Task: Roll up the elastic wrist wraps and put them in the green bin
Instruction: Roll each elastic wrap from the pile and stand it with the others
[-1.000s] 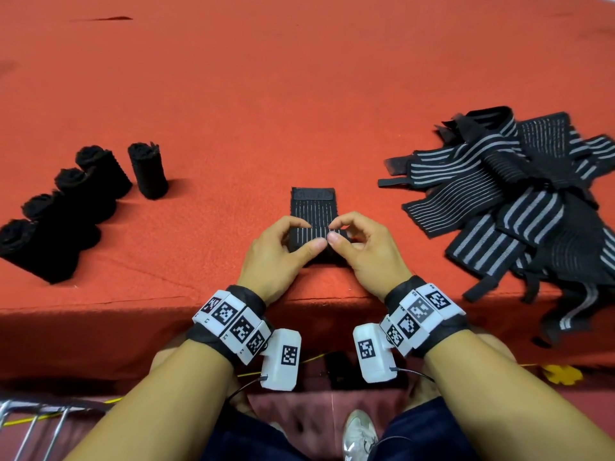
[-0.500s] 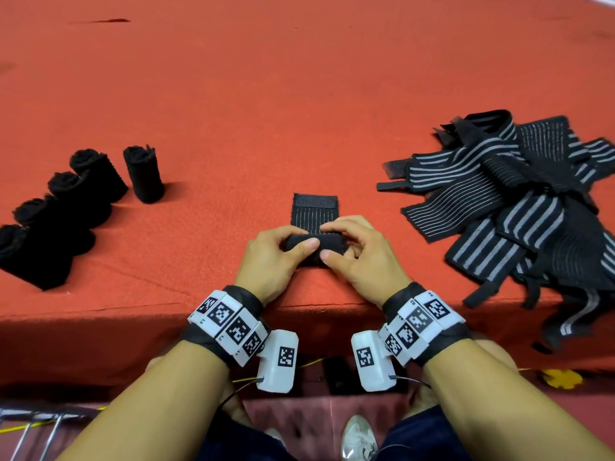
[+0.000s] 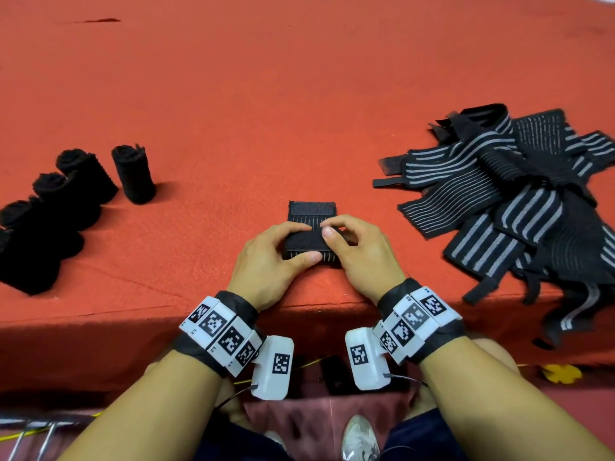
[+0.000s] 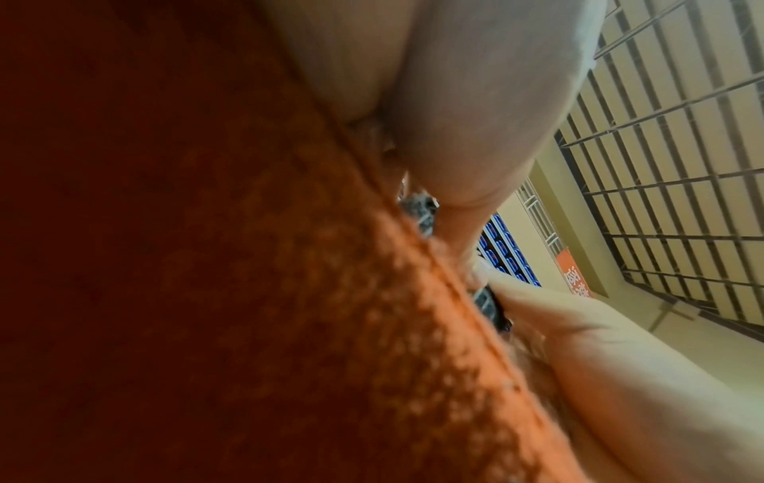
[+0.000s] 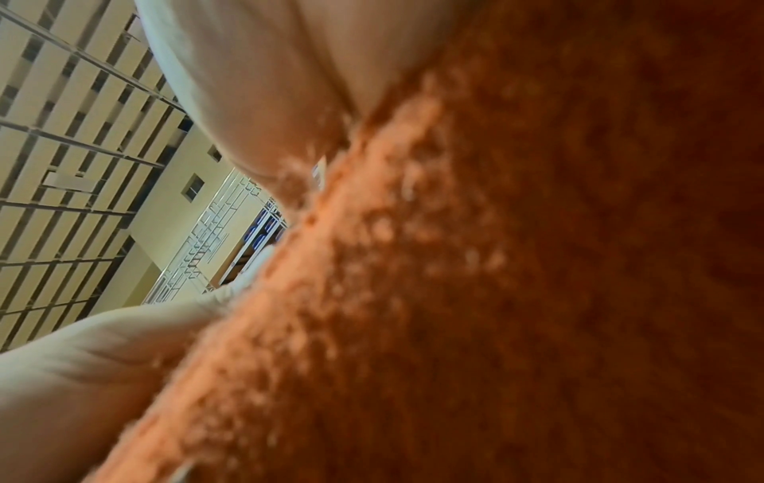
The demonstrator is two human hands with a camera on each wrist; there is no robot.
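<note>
A black wrist wrap (image 3: 311, 212) with thin grey stripes lies near the front edge of the orange-red table (image 3: 299, 94), most of it wound into a roll (image 3: 301, 242). My left hand (image 3: 273, 261) grips the roll's left end, thumb along its near side. My right hand (image 3: 357, 252) pinches the right end, fingers curled over the top. Only a short flat tail with a dark fastener patch sticks out beyond the fingers. The wrist views show the felt (image 4: 289, 294) pressed close, with slivers of the wrap (image 4: 489, 305) between fingers. No green bin is in view.
Several finished black rolls (image 3: 133, 174) stand in a row at the left. A loose heap of unrolled striped wraps (image 3: 519, 207) lies at the right and hangs over the table's front edge. My knees and a shoe (image 3: 359, 440) show below the table.
The roll has turned away from me and grown thicker, so the flat tail beyond my fingers is shorter. Both hands crept forward with it.
</note>
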